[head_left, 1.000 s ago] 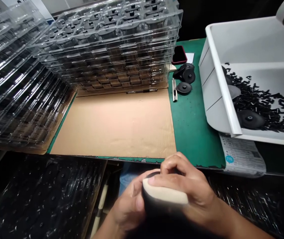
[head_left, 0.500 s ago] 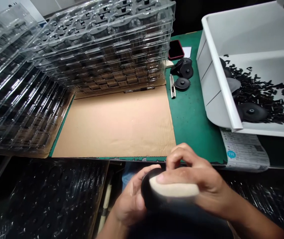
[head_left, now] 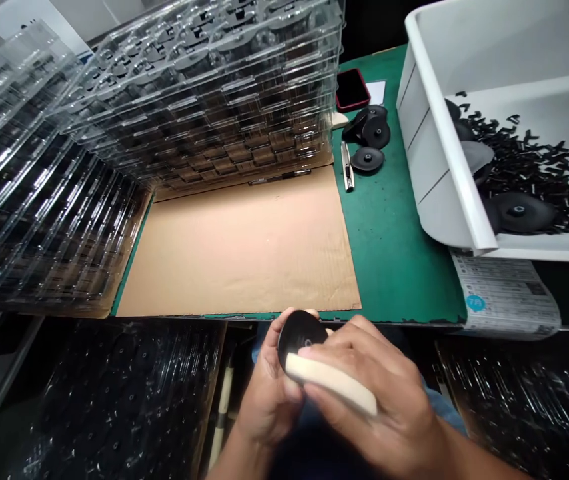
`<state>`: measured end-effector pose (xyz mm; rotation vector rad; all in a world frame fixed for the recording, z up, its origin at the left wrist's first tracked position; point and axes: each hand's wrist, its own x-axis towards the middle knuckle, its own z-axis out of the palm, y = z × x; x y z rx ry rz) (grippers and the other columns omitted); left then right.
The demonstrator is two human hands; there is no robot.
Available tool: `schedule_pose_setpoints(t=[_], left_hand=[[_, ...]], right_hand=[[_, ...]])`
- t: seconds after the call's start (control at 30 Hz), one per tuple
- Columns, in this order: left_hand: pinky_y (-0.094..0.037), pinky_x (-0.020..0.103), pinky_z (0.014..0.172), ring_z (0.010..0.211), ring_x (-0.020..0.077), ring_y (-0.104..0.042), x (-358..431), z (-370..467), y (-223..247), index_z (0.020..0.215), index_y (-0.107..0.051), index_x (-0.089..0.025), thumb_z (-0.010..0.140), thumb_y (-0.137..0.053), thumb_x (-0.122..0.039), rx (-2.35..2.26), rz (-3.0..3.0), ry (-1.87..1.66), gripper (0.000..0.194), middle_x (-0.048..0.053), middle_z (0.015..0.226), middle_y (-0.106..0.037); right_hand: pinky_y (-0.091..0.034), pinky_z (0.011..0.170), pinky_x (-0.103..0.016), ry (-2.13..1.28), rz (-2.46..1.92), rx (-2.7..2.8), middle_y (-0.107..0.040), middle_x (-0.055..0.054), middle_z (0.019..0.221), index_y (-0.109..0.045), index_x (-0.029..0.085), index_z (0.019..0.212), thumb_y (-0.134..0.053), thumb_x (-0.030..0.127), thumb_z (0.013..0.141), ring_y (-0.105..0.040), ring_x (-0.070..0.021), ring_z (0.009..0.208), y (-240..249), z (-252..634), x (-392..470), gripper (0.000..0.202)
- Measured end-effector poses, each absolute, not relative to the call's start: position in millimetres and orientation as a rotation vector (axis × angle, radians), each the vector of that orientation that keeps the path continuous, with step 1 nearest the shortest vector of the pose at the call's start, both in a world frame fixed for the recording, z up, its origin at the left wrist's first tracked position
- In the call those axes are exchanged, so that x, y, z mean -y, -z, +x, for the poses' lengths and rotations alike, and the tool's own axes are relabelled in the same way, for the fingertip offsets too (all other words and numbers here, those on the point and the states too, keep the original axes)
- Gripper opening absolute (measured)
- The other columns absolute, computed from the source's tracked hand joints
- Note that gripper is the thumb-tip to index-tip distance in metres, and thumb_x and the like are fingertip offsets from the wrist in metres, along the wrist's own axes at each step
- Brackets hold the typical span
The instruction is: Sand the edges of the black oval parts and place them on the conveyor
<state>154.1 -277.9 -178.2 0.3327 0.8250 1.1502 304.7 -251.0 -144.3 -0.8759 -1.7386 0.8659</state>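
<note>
My left hand (head_left: 267, 393) grips a round black plastic disc (head_left: 294, 332) by its rim, in front of the table's near edge. The disc is tilted, and a small ring shows at its middle. In my right hand (head_left: 384, 383) is a cream-coloured pad (head_left: 332, 379), foam or felt by its look, pinched between thumb and fingers. One end of the pad lies against the disc's face, covering its lower part. The right fingertips are partly hidden behind the disc and pad.
A cardboard sheet (head_left: 234, 247) lies on the green tabletop (head_left: 389, 233). Stacked clear trays (head_left: 204, 120) stand behind it, more (head_left: 29, 193) at left. To the right are a utility knife (head_left: 347, 167), black discs (head_left: 368, 159) and a white bin (head_left: 444, 133) of small black parts.
The disc has turned so more of its face shows. My right hand has lowered and the pad now slants down to the right. The camera view has shifted slightly.
</note>
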Motion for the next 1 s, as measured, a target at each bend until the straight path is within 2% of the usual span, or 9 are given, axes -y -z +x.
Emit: schedule_pose_setpoints(t=[0.13, 0.3, 0.4, 0.53, 0.63, 0.73, 0.87, 1.0], left_hand=[[-0.049, 0.038, 0.094, 0.109, 0.0275, -0.063, 281.3, 154.5, 179.2, 0.122, -0.06, -0.031, 0.057, -0.089, -0.035, -0.862, 0.311, -1.133, 0.071, 0.007, 0.134, -0.058], [-0.042, 0.043, 0.103, 0.116, 0.0311, -0.059, 284.6, 153.9, 185.8, 0.123, -0.06, -0.031, 0.053, -0.09, -0.036, -0.824, 0.331, -1.112, 0.076, 0.008, 0.132, -0.06], [-0.044, 0.044, 0.102, 0.116, 0.0324, -0.059, 284.5, 152.8, 187.3, 0.122, -0.06, -0.031, 0.053, -0.09, -0.035, -0.864, 0.305, -1.118, 0.075, 0.008, 0.133, -0.059], [-0.045, 0.039, 0.1, 0.114, 0.0302, -0.061, 284.5, 153.6, 189.1, 0.125, -0.06, -0.03, 0.051, -0.091, -0.039, -0.855, 0.306, -1.084, 0.081, 0.008, 0.132, -0.06], [-0.043, 0.037, 0.102, 0.114, 0.0276, -0.061, 284.3, 153.5, 190.5, 0.124, -0.061, -0.032, 0.051, -0.091, -0.036, -0.812, 0.301, -1.095, 0.079, 0.006, 0.13, -0.063], [-0.043, 0.038, 0.102, 0.114, 0.0281, -0.06, 283.7, 152.3, 188.3, 0.12, -0.063, -0.032, 0.051, -0.091, -0.038, -0.836, 0.298, -1.102, 0.075, 0.006, 0.128, -0.063], [-0.045, 0.039, 0.099, 0.106, 0.0259, -0.063, 283.4, 154.1, 183.3, 0.115, -0.065, -0.033, 0.051, -0.091, -0.039, -0.887, 0.257, -1.105, 0.07, 0.004, 0.124, -0.064], [-0.051, 0.036, 0.088, 0.091, 0.0212, -0.065, 283.0, 155.6, 184.6, 0.114, -0.066, -0.031, 0.053, -0.089, -0.041, -0.833, 0.244, -1.111, 0.066, 0.004, 0.115, -0.066]], right_hand=[[-0.051, 0.065, -0.028, -0.9, -0.853, 1.834, -0.067, -0.005, 0.08, -0.068, 0.012, 0.105, -0.064, 0.012, 0.086, -0.059, -0.0143, 0.074, 145.8, 310.2, 251.4, 0.02], [-0.051, 0.069, -0.029, -0.863, -0.856, 1.755, -0.067, -0.005, 0.085, -0.064, 0.013, 0.11, -0.065, 0.017, 0.087, -0.058, -0.0144, 0.078, 145.8, 304.9, 248.6, 0.023], [-0.05, 0.066, -0.028, -0.916, -0.828, 1.825, -0.067, -0.004, 0.08, -0.065, 0.014, 0.107, -0.063, 0.016, 0.088, -0.058, -0.0139, 0.073, 143.2, 306.6, 247.1, 0.019], [-0.05, 0.067, -0.03, -0.898, -0.858, 1.848, -0.068, -0.004, 0.082, -0.065, 0.016, 0.107, -0.063, 0.017, 0.089, -0.057, -0.0149, 0.074, 142.2, 308.4, 246.8, 0.018], [-0.051, 0.07, -0.031, -0.866, -0.884, 1.759, -0.067, -0.006, 0.087, -0.064, 0.015, 0.11, -0.064, 0.017, 0.088, -0.058, -0.0161, 0.078, 144.7, 303.9, 249.2, 0.023], [-0.052, 0.068, -0.03, -0.922, -0.876, 1.774, -0.066, -0.006, 0.083, -0.065, 0.015, 0.11, -0.063, 0.018, 0.088, -0.057, -0.016, 0.076, 146.2, 302.4, 252.4, 0.022], [-0.05, 0.065, -0.028, -1.028, -0.862, 1.876, -0.064, -0.004, 0.08, -0.066, 0.017, 0.106, -0.064, 0.016, 0.088, -0.056, -0.0148, 0.072, 144.1, 310.6, 253.5, 0.019], [-0.049, 0.063, -0.028, -1.013, -0.891, 1.981, -0.061, -0.004, 0.079, -0.066, 0.018, 0.107, -0.065, 0.016, 0.087, -0.054, -0.0153, 0.072, 144.1, 324.5, 253.3, 0.02]])
